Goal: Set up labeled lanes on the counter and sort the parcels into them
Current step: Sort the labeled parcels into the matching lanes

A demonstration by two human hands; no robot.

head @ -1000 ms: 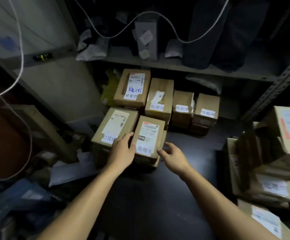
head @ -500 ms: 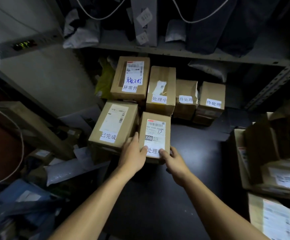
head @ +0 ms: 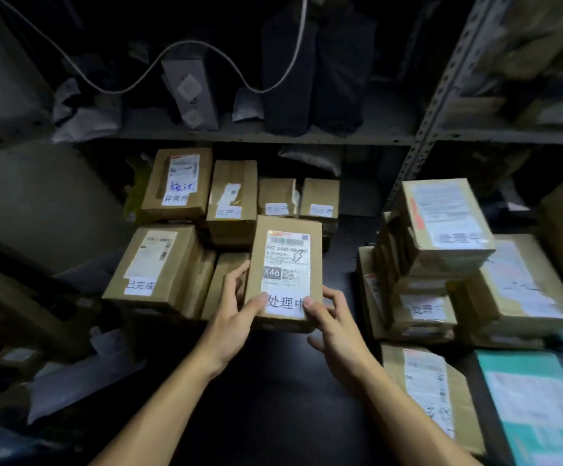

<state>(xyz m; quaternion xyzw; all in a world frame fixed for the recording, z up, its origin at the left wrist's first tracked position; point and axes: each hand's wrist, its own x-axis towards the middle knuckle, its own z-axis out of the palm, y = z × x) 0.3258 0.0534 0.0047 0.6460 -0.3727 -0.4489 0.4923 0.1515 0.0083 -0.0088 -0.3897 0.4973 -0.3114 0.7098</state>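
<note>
Both hands hold one cardboard parcel (head: 285, 274) above the dark counter (head: 273, 381), toward its middle. The left hand (head: 236, 317) grasps the parcel's left near corner: its thumb lies flat on the top face at the edge of the white strip that reads 处理中, and its fingers curl up along the left side. The right hand (head: 332, 326) grasps the right near corner, thumb on the top face at the other end of that strip, fingers bent around the right edge and partly spread. The parcel's top carries a shipping label with "X46" in a dark block and a handwritten "33".

Just left of it, a plain box (head: 221, 280) lies partly under the held parcel's left side, and beside that sits a larger box (head: 154, 264) labeled 已完成. Along the counter's far edge, under the shelf (head: 273, 134), stand four boxes in a row (head: 239, 196), each with a white strip at its near end; their writing is blurred. At the counter's right edge a stack of parcels (head: 441, 250) rises, two of them marked 处理中.
</note>
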